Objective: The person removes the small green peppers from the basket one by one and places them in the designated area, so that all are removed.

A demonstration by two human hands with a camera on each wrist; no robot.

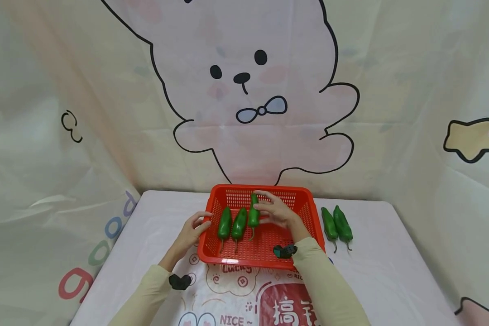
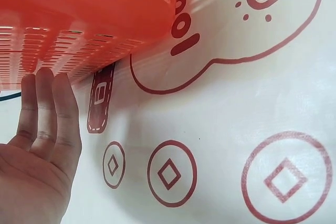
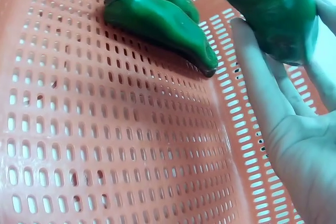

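Red perforated basket (image 1: pixel 250 263) stands on a white-covered counter (image 1: pixel 375 253), its near edge over a printed area with red lettering and coin-like circles.

Right hand (image 1: pixel 278 212): inside the basket's outline, pinching a green pepper (image 1: pixel 253 217) between thumb and fingers. That pepper is upright or nearly so, tip towards the far wall and stem towards the person; whether its lower end touches the basket floor, I cannot tell.

Left hand (image 1: pixel 192 230): at the basket's left side, fingers extended and touching the outer wall.

Two further peppers lie in the basket's left half, side by side: a leftmost pepper (image 1: pixel 225 222) and a middle pepper (image 1: pixel 239 224), both with stems towards the person. The held pepper is just right of these.

Outside, on the counter to the right of the basket, lie an outer pair of peppers (image 1: pixel 343 225), close together, stems likewise pointing nearer.

Both forearms wear pale sleeves (image 1: pixel 330 280). Behind the counter hangs a backdrop with a pink cartoon bear (image 1: pixel 244 140).
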